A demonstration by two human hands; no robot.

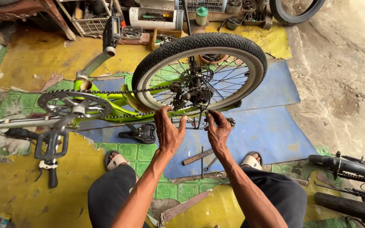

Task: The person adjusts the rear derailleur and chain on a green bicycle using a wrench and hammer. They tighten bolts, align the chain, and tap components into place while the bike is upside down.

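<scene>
Bicycle (119,103): lime-green frame, lying upside down on the floor in front of me, wheel end to my right and crank end to my left.
Handlebar grip (52,175): dark, at far left below the frame, resting on the yellow floor patch.
Chainring (73,105): silver, toothed, left of centre, with the crank arm (96,63) angled up towards a black pedal (111,31).
Chain (144,89): runs from the chainring rightwards to the rear sprockets, upper and lower runs both visible.
Saddle (140,133): black, beneath the frame, on the blue mat (267,131).
Left hand (168,128): I see it palm down on the lower frame stay just below the wheel, fingers curled over the tube, thumb out to the side (a gripping hold, not a pinch).
Rear wheel (199,71): black tyre, pale rim, spokes and sprocket cluster at the hub; it stands upright in the frame, above both hands.
Right hand (217,128): fingers bunched together at the derailleur area (191,99) near the axle; I cannot tell exactly what small part they pinch.
Flat metal bars (197,157): lying on the mat between my sandalled feet.
Second bicycle (351,185): dark, partly in view at lower right, well apart from the hands.
</scene>
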